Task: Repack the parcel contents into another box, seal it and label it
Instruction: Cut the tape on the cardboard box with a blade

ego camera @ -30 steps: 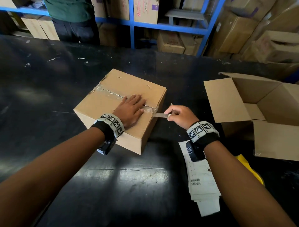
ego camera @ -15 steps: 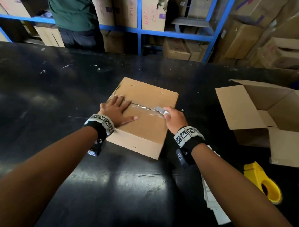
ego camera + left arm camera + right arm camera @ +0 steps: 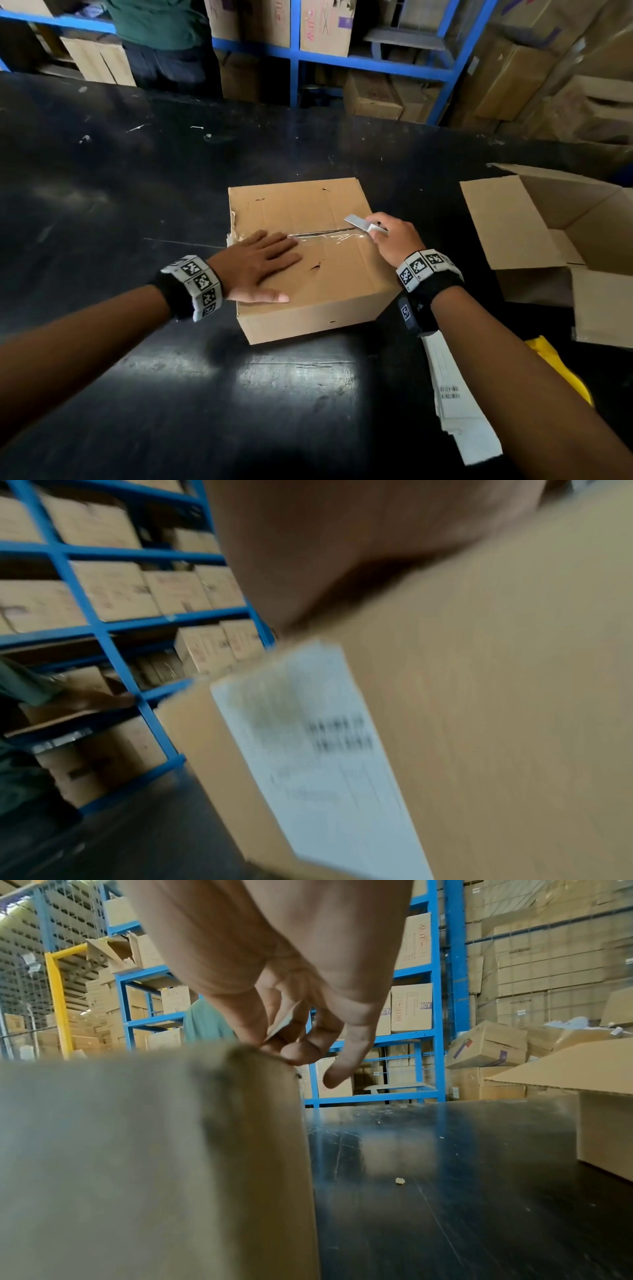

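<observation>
A taped brown parcel box (image 3: pixel 308 267) sits on the black table (image 3: pixel 137 205). My left hand (image 3: pixel 260 267) lies flat on its top, fingers straight, pressing near the left end of the clear tape seam (image 3: pixel 329 234). My right hand (image 3: pixel 387 236) pinches a small grey blade (image 3: pixel 358 222) at the right end of that seam. In the right wrist view the fingers (image 3: pixel 308 1047) pinch the blade at the box's top edge (image 3: pixel 260 1056). A white label (image 3: pixel 325 750) on the box's side shows in the left wrist view. An empty brown box (image 3: pixel 555 236) stands with flaps spread at the right.
A yellow tape dispenser (image 3: pixel 561 370) and a stack of white label sheets (image 3: pixel 455 404) lie partly under my right forearm. A person in a green shirt (image 3: pixel 161 31) stands at blue shelving (image 3: pixel 342 61) full of cartons beyond the table.
The parcel box has turned so its seam runs left to right. My left hand slid to the seam's left end. My right hand carried the blade from the box's side up onto the top.
</observation>
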